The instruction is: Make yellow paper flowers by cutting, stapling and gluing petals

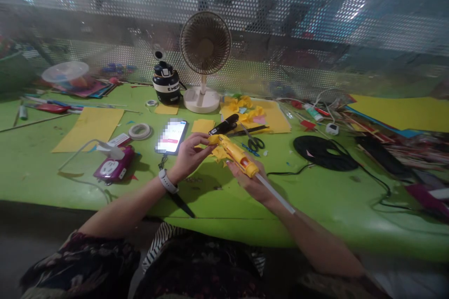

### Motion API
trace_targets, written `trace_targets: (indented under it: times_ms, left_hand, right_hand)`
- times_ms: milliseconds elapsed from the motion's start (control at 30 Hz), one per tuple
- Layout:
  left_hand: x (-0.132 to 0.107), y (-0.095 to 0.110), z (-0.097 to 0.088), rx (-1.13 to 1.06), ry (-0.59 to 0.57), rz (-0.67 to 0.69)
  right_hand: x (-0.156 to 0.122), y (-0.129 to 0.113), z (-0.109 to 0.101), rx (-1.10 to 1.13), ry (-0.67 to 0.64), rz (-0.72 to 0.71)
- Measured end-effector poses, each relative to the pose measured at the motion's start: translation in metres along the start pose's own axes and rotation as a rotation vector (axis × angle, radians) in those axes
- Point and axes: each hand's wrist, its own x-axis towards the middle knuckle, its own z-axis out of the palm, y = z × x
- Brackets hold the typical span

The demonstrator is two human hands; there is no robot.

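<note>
My right hand (249, 181) is wrapped round a yellow and orange glue gun (234, 153) with a white glue stick (275, 193) poking out of its back end. My left hand (191, 152) pinches at the gun's front tip, over a crumpled piece of yellow paper (220, 154) on the green table (210, 196). A white watch sits on my left wrist. Just beyond the hands lie a phone (171, 136) with its screen lit, a black tool (224, 125) and black-handled scissors (255, 140).
A small desk fan (205, 56) and a black and white bottle (166, 85) stand at the back. Yellow sheets (89, 127), tape rolls (140, 131), a purple power strip (112, 167) lie left. A coiled black cable (324, 152) and stacked coloured paper (400, 117) lie right.
</note>
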Motion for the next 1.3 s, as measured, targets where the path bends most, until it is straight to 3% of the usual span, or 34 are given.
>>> trace_targets:
  times_ms: [1300]
  left_hand:
    - [0.0006, 0.0002, -0.0008, 0.008, 0.000, -0.006]
  right_hand:
    - [-0.0010, 0.0035, -0.0020, -0.037, -0.031, 0.017]
